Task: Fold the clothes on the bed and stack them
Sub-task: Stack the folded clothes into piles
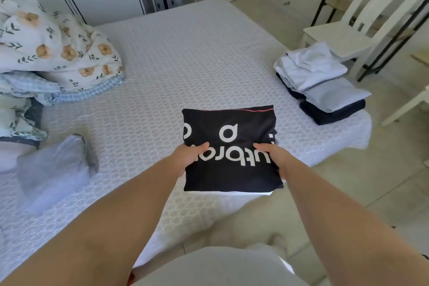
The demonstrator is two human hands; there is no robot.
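Note:
A folded black T-shirt with white lettering (229,169) is held over the near right part of the bed (185,65). My left hand (188,158) grips its left edge, thumb on top. My right hand (275,160) grips its right edge the same way. A white layer shows under the shirt's near edge. A stack of folded clothes (322,83), pale blue and dark navy pieces, sits at the bed's right edge. A loose grey garment (58,169) lies unfolded on the left side of the bed.
A floral duvet and pillows (53,53) are heaped at the bed's left. A white wooden chair (362,30) stands right of the bed beside a black metal rack. Wardrobe doors and a shelf stand behind the bed. Tiled floor lies to the right.

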